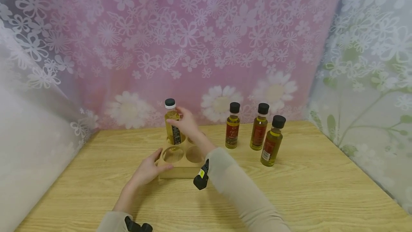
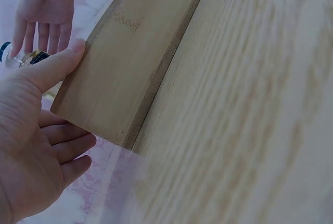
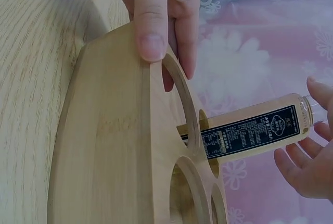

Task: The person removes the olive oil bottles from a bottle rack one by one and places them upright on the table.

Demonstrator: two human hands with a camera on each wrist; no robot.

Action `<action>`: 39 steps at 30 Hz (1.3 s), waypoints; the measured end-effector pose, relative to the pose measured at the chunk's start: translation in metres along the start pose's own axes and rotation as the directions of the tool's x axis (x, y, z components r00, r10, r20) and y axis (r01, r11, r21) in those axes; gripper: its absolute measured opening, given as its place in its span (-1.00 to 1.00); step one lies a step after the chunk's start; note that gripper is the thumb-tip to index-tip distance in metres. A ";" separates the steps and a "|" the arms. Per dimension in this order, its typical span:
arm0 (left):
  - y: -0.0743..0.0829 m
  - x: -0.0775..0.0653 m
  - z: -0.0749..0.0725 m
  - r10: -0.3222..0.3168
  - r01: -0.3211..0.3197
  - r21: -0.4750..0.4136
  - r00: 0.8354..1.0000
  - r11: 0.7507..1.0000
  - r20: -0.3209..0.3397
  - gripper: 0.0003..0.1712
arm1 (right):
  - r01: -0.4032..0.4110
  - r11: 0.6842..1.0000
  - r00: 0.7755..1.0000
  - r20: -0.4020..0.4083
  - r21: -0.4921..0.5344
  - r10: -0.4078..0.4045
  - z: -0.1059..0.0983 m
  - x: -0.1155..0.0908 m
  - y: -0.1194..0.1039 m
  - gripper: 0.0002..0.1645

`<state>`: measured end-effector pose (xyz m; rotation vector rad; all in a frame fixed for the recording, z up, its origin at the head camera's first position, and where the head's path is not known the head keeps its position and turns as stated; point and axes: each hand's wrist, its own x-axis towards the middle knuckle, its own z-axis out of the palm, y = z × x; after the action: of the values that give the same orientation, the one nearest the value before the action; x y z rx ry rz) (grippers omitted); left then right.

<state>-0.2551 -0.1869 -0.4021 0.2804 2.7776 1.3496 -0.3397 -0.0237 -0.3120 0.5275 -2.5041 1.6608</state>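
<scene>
A pale wooden bottle rack (image 1: 180,172) with round holes stands on the table. Its back left hole holds an upright glass bottle of yellow oil (image 1: 169,126) with a dark cap, white collar and black label (image 3: 260,133). My right hand (image 1: 188,124) is at the bottle's upper part, thumb in front and fingers behind. In the right wrist view those fingers look spread and loose around the neck. With thumb at the front corner and fingers along the left side, my left hand (image 1: 146,169) holds the rack. The left wrist view shows its thumb on the rack's top edge (image 2: 125,62).
Three black-capped oil bottles with red labels stand upright right of the rack: one bottle (image 1: 232,131), a second (image 1: 258,131) and a nearer third (image 1: 271,146). Floral curtains (image 1: 206,46) hang behind and beside the wood-grain table (image 1: 305,189).
</scene>
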 end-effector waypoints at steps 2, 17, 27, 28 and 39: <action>-0.001 0.000 0.000 0.001 -0.001 0.001 1.000 1.000 0.002 0.11 | -0.004 1.000 1.000 0.007 -0.010 0.004 0.002 0.000 0.000 -0.26; 0.000 -0.002 -0.001 0.001 -0.001 -0.003 1.000 1.000 -0.005 0.10 | -0.028 0.998 0.999 -0.035 -0.050 0.026 0.004 0.000 -0.001 -0.30; -0.001 -0.001 0.001 0.010 -0.010 0.002 1.000 1.000 -0.008 0.09 | 0.053 0.989 0.998 -0.028 -0.139 -0.057 0.004 0.000 0.007 -0.38; -0.002 -0.001 0.001 0.011 -0.011 0.001 1.000 1.000 -0.010 0.09 | 0.059 0.987 0.997 -0.033 -0.152 -0.065 0.004 0.000 0.008 -0.39; -0.001 -0.001 -0.001 0.004 -0.004 0.013 1.000 1.000 -0.004 0.09 | 0.051 0.967 0.992 -0.100 -0.251 -0.078 0.001 -0.003 0.014 -0.41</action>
<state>-0.2544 -0.1880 -0.4022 0.2850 2.7916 1.3341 -0.3415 -0.0188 -0.3248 0.4717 -2.5346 1.2903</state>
